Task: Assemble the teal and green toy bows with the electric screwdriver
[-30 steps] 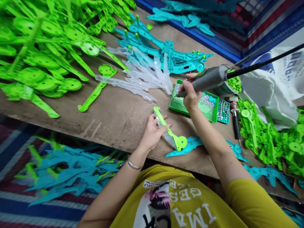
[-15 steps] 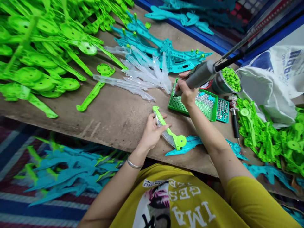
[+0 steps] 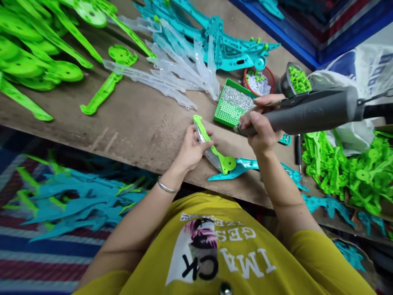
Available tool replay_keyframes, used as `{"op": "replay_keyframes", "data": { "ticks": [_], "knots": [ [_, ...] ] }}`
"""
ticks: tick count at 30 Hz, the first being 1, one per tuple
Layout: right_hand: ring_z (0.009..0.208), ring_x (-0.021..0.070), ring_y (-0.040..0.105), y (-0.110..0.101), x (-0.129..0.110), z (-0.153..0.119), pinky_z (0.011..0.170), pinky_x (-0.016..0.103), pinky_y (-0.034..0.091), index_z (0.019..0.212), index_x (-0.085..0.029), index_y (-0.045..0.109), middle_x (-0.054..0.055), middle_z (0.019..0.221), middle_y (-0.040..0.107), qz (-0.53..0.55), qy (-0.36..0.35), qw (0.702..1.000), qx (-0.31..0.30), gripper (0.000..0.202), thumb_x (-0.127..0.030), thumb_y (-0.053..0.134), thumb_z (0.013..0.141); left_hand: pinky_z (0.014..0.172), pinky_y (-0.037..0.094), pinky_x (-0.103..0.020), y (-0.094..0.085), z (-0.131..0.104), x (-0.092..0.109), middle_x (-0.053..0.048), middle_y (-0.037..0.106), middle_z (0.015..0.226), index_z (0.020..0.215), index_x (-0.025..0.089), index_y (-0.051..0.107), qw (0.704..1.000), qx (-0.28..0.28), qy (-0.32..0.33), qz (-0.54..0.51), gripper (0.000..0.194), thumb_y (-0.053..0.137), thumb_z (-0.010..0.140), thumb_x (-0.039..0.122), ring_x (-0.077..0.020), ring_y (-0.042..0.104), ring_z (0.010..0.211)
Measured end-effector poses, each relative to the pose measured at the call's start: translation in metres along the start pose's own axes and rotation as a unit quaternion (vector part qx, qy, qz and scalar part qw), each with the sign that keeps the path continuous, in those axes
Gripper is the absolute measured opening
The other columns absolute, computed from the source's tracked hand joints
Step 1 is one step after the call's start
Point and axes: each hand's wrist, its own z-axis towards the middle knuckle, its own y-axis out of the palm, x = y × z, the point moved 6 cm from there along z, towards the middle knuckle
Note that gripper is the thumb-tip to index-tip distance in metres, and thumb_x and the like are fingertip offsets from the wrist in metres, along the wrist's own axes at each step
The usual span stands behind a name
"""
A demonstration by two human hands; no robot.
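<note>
My left hand point(image 3: 193, 148) is closed round a green arm piece point(image 3: 217, 154) with a clear plastic part along its side. The round end of that piece lies over a turquoise part point(image 3: 245, 164) near the table's front edge. In my right hand point(image 3: 264, 125) is a grey cylindrical power screwdriver point(image 3: 316, 111), tilted so that its tip points left and down, beside the green tray point(image 3: 229, 116). Small silvery screws point(image 3: 236, 98) fill part of the tray. The tip is apart from the green piece.
Clear strips point(image 3: 181, 78) and turquoise frames point(image 3: 242, 49) lie ahead. Green parts pile up left point(image 3: 30, 37) and right point(image 3: 340, 168). A red basket point(image 3: 270, 76), a cup of green bits point(image 3: 299, 80) and a white sack point(image 3: 362, 61) stand at right. More turquoise parts point(image 3: 73, 196) lie below left.
The power screwdriver has swung from upright-leaning to nearly level, with my right hand moved right and away from the tray's middle. The whole view has shifted. My left hand still holds the green piece.
</note>
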Motion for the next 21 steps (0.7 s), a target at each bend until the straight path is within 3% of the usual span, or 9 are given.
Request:
{"op": "replay_keyframes", "data": {
  "ticks": [5,11,21],
  "knots": [
    [0.049,0.0118,0.054,-0.009,0.035,0.014,0.055,0.029,0.050,0.090,-0.026,0.060,-0.007,0.059,0.045,-0.019,0.002,0.998,0.054,0.039,-0.064,0.066,0.085,0.066,0.063,-0.031,0.000,-0.001,0.000,-0.002,0.068,0.117,0.114,0.026,0.041,1.000,0.013,-0.005,0.002,0.070,0.087,0.061,0.023,-0.0194,0.076,0.082],
    [0.046,0.0103,0.051,0.007,0.080,0.053,0.054,0.028,0.047,0.091,-0.026,0.060,-0.009,0.056,0.048,-0.003,-0.011,0.995,0.096,0.034,-0.057,0.069,0.081,0.066,0.062,-0.029,0.001,-0.004,0.001,-0.007,0.065,0.126,0.118,0.025,0.041,1.000,0.010,-0.013,0.006,0.072,0.088,0.064,0.027,-0.0184,0.076,0.084],
    [0.046,0.0109,0.052,0.021,0.104,0.061,0.052,0.028,0.048,0.086,-0.025,0.056,-0.009,0.055,0.049,-0.021,0.040,0.995,0.092,0.027,-0.049,0.067,0.079,0.071,0.061,-0.029,0.002,-0.006,0.005,-0.005,0.068,0.123,0.114,0.024,0.042,1.000,0.014,-0.008,0.014,0.067,0.088,0.065,0.028,-0.0187,0.077,0.084]
  ]
}}
